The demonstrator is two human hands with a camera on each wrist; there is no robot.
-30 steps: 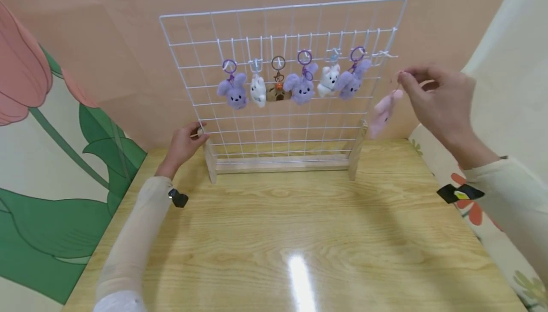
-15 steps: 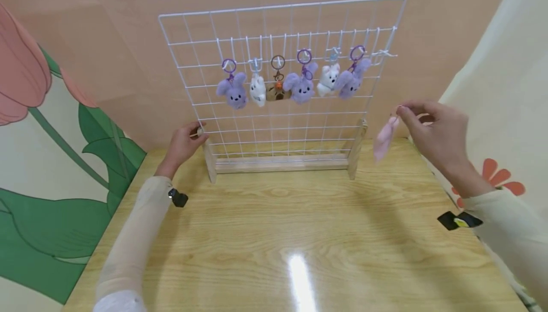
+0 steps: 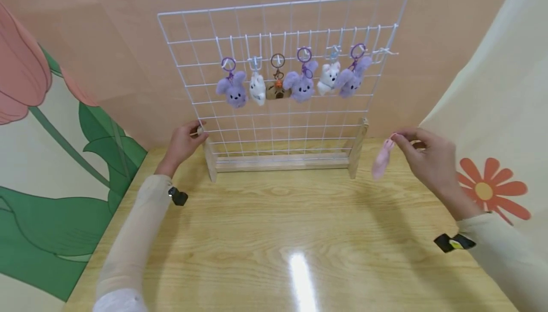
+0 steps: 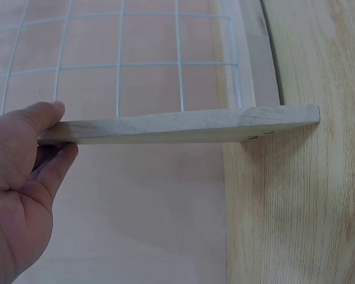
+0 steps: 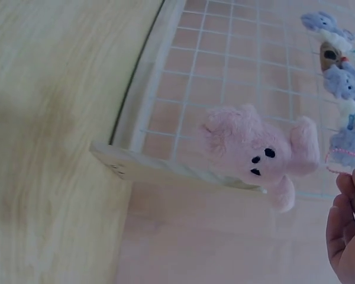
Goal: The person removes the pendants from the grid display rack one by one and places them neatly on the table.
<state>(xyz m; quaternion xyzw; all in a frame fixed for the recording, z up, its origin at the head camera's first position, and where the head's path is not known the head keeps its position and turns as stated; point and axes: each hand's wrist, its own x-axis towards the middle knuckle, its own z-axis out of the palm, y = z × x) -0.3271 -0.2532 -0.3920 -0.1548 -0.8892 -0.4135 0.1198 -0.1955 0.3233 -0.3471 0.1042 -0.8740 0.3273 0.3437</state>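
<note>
A white wire grid rack (image 3: pixel 278 126) stands on wooden feet, with several plush keychains hanging from its hooks. My left hand (image 3: pixel 184 143) grips the upper end of the rack's left wooden upright (image 4: pixel 165 125) between thumb and fingers. Right of the rack, my right hand (image 3: pixel 428 157) pinches the thin pink beaded loop (image 5: pixel 328 158) of a pink plush keychain (image 3: pixel 382 160). The plush dangles below my fingertips, above the table; its dark eyes and nose show in the right wrist view. Hanging on the rack are purple plushes (image 3: pixel 301 87), white plushes (image 3: pixel 329 78) and a brown one (image 3: pixel 277 92).
The rack rests toward the back of a wood-grain table (image 3: pixel 274 226). One white hook (image 3: pixel 382 54) at the rack's right end sits askew. A peach cloth backdrop (image 3: pixel 107 88) rises behind, and flower-printed cloth (image 3: pixel 484 190) hangs on the right.
My right hand has moved downward with the pink plush keychain, from beside the hooks to just above table height. The left hand stays on the upright.
</note>
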